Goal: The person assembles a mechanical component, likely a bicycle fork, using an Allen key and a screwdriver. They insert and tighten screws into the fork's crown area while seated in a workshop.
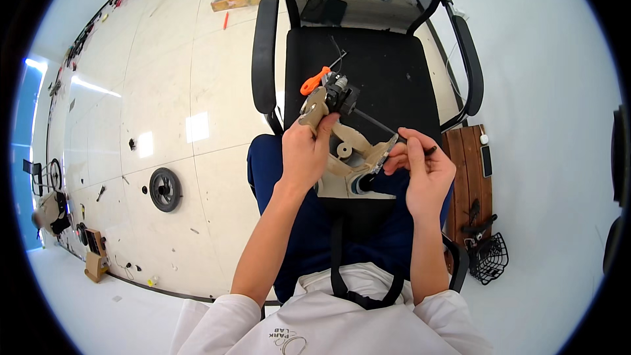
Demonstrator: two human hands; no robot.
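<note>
A left hand (304, 156) gripped a tan frame (353, 137) while the right hand (426, 174) pinched a dark rod (376, 123), probably best kept straight and steady.

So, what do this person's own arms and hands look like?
They're ordinary human arms. Loose, pale, whitish short sleeves leave both forearms uncovered. The left hand and right hand are gloveless, each with a thumb and fingers. No watch, bracelet or cable shows on either wrist.
</note>
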